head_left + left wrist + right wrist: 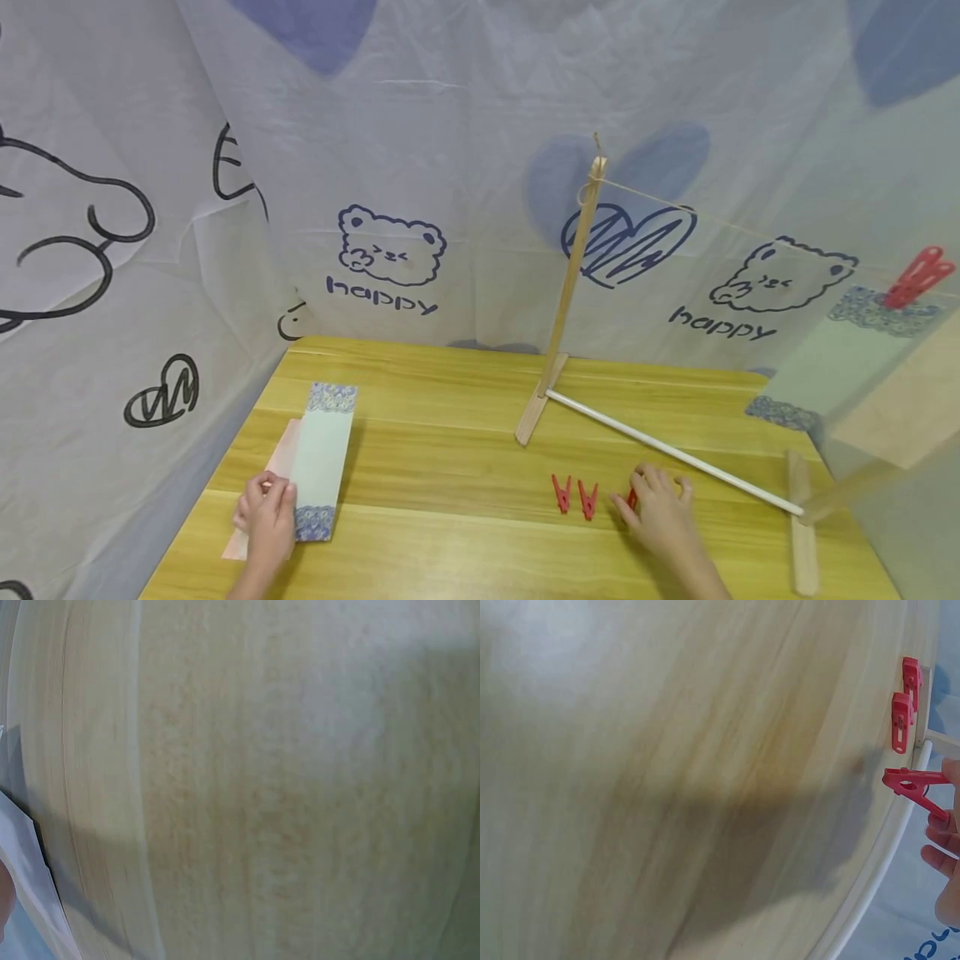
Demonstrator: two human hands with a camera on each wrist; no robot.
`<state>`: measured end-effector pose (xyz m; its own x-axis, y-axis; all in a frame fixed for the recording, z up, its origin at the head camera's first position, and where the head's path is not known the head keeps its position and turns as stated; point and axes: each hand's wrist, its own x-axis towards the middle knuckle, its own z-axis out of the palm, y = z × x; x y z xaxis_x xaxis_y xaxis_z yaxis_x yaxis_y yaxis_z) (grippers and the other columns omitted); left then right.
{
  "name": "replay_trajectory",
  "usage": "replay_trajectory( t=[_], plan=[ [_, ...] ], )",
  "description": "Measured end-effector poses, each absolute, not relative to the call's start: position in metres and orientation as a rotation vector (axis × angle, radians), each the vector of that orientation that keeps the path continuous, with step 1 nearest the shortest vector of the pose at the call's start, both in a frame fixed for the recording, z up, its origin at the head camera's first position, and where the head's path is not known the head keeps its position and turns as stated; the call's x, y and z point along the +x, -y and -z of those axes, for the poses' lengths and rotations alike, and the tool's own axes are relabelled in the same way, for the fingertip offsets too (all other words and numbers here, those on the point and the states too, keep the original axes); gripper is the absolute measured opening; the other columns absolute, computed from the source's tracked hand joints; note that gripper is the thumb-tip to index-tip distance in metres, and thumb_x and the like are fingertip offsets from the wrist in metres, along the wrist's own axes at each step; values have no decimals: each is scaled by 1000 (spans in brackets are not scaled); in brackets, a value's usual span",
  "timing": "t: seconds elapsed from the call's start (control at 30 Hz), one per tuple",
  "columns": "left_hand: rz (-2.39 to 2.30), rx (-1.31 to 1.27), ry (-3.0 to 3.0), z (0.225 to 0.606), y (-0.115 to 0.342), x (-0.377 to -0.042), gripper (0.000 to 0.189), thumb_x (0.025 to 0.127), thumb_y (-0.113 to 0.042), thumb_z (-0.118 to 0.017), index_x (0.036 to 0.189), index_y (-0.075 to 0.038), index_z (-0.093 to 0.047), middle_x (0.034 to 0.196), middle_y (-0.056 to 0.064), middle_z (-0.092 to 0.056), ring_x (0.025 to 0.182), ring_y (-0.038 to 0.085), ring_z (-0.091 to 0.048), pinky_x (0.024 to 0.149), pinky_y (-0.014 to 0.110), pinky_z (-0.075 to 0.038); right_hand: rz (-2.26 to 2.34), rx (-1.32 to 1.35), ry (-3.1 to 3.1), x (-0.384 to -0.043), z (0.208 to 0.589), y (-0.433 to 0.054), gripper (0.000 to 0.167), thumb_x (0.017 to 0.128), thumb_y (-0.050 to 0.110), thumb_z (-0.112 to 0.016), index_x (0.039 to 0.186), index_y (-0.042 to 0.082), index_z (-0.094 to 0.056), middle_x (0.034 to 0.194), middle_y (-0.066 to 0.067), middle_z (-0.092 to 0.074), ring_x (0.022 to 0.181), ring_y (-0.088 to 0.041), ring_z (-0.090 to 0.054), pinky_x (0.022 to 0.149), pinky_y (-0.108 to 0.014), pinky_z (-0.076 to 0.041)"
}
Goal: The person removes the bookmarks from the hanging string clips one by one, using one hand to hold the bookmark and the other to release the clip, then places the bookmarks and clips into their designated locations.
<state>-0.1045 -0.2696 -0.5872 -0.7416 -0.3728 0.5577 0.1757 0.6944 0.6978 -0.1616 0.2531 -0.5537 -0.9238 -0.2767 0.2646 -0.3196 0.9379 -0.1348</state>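
At the left of the table, my left hand (266, 517) grips the left edge of a pale green paper strip (324, 458) with blue lace-patterned ends. Behind it, a pink strip (281, 454) shows partly, the rest covered by the green strip and the hand. The left wrist view catches just a corner of paper (37, 877) beside a fingertip. Over on the right, my right hand (663, 508) pinches a red clothespin (915, 778) by its handle ends, held above the table. Two more red clothespins, one left (562, 496) and one right (588, 502), lie beside that hand.
A wooden post (573, 267) on a flat foot holds up a thin string (660, 200) running right. A white rod (667, 450) joins it to another foot (802, 533). From the string hangs a green strip (832, 358) under a red clothespin (917, 279).
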Motion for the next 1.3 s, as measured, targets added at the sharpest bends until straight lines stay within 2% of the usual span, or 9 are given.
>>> replay_trajectory(
  t=[0.5,0.8,0.93,1.13,1.3],
  plan=[
    [989,176,2239,595,285,-95,25,95,-14,-47,79,3,-53,99,21,-38,87,35,-29,81,58,-9,-282,383,2876,-163,559,-248,39,81,37,-65,94,0,-63,106,-14,-55,100,-33,-49,87,-59,-22],
    [936,198,2343,595,297,-91,13,90,-2,-50,78,2,-55,99,20,-39,92,43,-30,82,60,-8,-287,295,2966,-165,560,-247,42,86,41,-58,94,0,-63,110,-18,-55,105,-36,-47,88,-62,-20],
    [887,219,2396,594,301,-90,10,88,-1,-52,78,0,-55,99,18,-38,92,42,-30,82,60,-9,-260,278,2985,-165,561,-243,44,87,41,-56,95,-1,-62,111,-19,-54,107,-36,-46,89,-62,-20],
    [762,200,2489,591,305,-89,19,92,-8,-49,75,-3,-53,99,20,-38,93,44,-30,81,61,-8,-271,258,2983,-166,565,-237,41,88,40,-56,89,0,-60,112,-18,-53,108,-35,-45,90,-61,-20],
    [677,265,2656,586,307,-88,20,94,-11,-45,77,-4,-53,102,19,-37,98,44,-28,82,62,-8,-270,224,2998,-166,571,-235,45,90,42,-52,95,-3,-59,113,-18,-52,110,-35,-42,92,-60,-18]
  ],
)
